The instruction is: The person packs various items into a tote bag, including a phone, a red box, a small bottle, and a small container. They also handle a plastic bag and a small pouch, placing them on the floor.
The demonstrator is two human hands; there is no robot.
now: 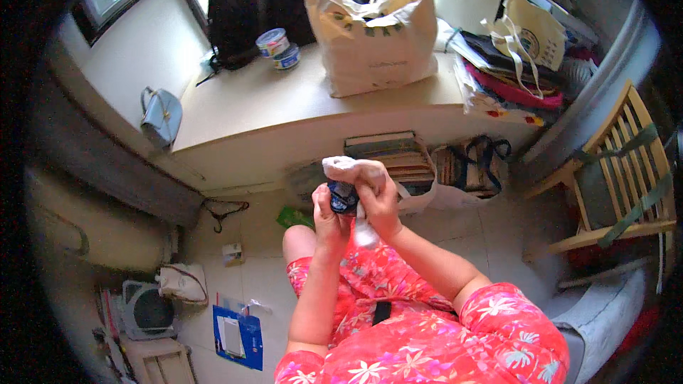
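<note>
My left hand grips a small dark blue container with printing on it, in front of my knees. A white cloth is in my right hand; it lies over my fingers beside the container's top, and its lower end hangs beneath. Both hands are close together, and the cloth seems to touch the container. My fingers hide part of both things.
A windowsill ledge ahead holds a large canvas tote bag, black backpacks and two stacked tubs. Bagged books stand below. A wooden chair is at right; a blue folder lies on the floor.
</note>
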